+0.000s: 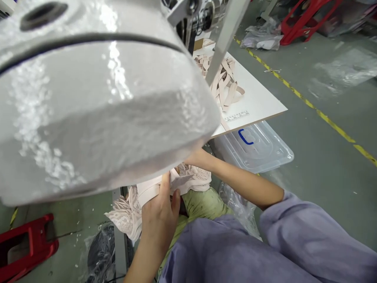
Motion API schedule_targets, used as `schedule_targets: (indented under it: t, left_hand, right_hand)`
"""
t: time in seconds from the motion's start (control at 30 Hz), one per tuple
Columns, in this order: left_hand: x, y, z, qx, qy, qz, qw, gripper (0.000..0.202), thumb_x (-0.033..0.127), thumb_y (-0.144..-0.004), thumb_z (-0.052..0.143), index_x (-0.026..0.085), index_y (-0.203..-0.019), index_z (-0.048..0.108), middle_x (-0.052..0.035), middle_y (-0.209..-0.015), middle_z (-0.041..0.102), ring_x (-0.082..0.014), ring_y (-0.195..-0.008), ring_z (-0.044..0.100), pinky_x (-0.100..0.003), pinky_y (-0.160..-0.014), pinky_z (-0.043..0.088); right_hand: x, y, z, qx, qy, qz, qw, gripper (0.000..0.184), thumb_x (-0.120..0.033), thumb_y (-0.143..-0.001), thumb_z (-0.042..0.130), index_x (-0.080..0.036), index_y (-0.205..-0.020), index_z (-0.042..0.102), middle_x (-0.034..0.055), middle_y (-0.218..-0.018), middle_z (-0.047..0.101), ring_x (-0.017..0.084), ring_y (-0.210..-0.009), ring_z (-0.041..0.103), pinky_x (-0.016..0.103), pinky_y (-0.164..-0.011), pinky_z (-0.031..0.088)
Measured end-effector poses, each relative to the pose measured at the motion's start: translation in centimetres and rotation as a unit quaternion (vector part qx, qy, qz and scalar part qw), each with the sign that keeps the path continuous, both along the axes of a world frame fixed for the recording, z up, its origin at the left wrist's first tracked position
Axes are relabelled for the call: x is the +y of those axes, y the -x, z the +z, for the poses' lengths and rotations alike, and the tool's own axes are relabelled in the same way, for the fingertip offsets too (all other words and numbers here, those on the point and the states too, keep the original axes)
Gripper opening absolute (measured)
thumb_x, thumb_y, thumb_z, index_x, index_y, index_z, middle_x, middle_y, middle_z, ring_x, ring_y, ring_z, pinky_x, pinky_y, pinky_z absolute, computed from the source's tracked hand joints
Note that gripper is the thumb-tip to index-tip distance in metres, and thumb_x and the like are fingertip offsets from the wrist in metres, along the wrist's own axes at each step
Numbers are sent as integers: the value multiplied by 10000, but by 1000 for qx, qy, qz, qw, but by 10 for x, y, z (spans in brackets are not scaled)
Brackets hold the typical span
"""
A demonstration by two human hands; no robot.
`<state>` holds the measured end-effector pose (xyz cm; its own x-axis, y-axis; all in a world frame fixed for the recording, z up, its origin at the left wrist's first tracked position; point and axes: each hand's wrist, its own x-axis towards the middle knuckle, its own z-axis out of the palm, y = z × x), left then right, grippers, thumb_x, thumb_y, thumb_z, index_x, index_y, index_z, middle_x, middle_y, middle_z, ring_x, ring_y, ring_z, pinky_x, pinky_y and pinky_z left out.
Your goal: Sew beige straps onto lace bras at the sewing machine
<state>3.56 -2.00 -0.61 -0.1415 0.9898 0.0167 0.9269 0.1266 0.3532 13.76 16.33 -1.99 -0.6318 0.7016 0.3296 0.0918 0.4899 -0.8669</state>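
A big white sewing machine head [97, 98] fills the upper left and hides much of the work. Below its edge, my left hand [160, 214] grips a pale pink lace garment piece [129, 214], thumb and fingers pinched on its fabric. My right forearm [241, 179] reaches in under the machine; my right hand is hidden behind the machine body, near the same lace fabric [193, 179]. A heap of pale pink elastic straps [225, 82] lies on the white table [259, 104] behind the machine.
A clear plastic bin with a blue-handled lid [256, 147] sits under the table edge. Red stools stand at lower left [26, 247] and upper right [300, 19]. Plastic bags lie on the grey floor, crossed by a yellow-black line [324, 116].
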Motion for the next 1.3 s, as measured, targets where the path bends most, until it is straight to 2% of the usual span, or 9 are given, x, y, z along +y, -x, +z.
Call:
schedule_targets:
  t: [0.13,0.3,0.53,0.7,0.87,0.97,1.07,1.2,1.3]
  left_hand:
    - [0,-1,-3,0,-5,-2,1000,639,315,-970,515,176,-1550,284,-66,-804,713,-199,-626,654,-245,-505,445]
    - [0,-2,-4,-1,-19,-6,1000,647,300,-965,516,181,-1554,276,-90,-880,733,-214,-698,674,-254,-540,475]
    - [1,-4,-1,14,15,3,1000,652,321,-975,505,197,-1558,240,-58,-840,740,-165,-536,624,-226,-454,391]
    - [-4,-2,0,35,7,16,999,661,337,-969,519,173,-1553,256,-24,-698,702,-143,-423,558,-219,-398,307]
    - [-6,1,1,21,-24,-17,999,656,356,-963,511,148,-1545,290,-47,-684,686,-162,-445,567,-235,-397,308]
    - [-7,4,1,21,-38,-20,999,657,369,-961,508,141,-1541,296,-54,-685,675,-180,-488,589,-243,-413,331]
    - [-8,4,3,36,-18,0,999,642,365,-975,491,145,-1542,286,-30,-661,651,-166,-476,578,-230,-406,299]
    - [-6,-2,8,43,13,11,999,633,363,-991,485,137,-1545,280,45,-528,551,-124,-361,474,-221,-398,249]
    - [-3,-7,11,33,24,18,999,636,371,-988,495,128,-1541,295,76,-476,490,-118,-330,434,-221,-408,272]
  right_hand:
    - [-3,-3,7,-4,10,-14,1000,130,-126,-845,505,-207,-766,568,48,-866,564,219,-840,554,374,-780,519]
    - [-2,-4,8,0,17,-2,1000,95,-186,-871,522,-218,-854,609,51,-885,575,236,-871,559,388,-811,522]
    - [5,2,-8,18,-2,-8,1000,83,-144,-830,529,-201,-775,556,38,-855,556,203,-807,543,344,-754,475]
    - [3,2,-14,76,7,-11,997,22,-164,-842,567,-173,-848,587,36,-922,590,163,-811,549,297,-720,459]
    - [-5,-8,-19,117,49,-74,989,87,-267,-912,598,-186,-928,627,61,-1089,610,136,-824,562,277,-703,465]
    - [-7,-16,-24,113,56,-98,987,100,-282,-926,595,-196,-944,642,60,-1067,623,156,-921,580,272,-710,462]
    - [-8,-23,-30,99,72,-98,988,116,-292,-929,592,-190,-926,647,59,-1018,636,158,-904,586,275,-718,461]
    - [-13,-30,-35,89,90,-96,987,114,-289,-933,589,-192,-929,650,59,-1016,644,161,-887,590,286,-727,459]
    - [-20,-36,-38,92,98,-95,986,98,-270,-926,594,-192,-925,654,52,-1001,641,158,-865,589,291,-722,451]
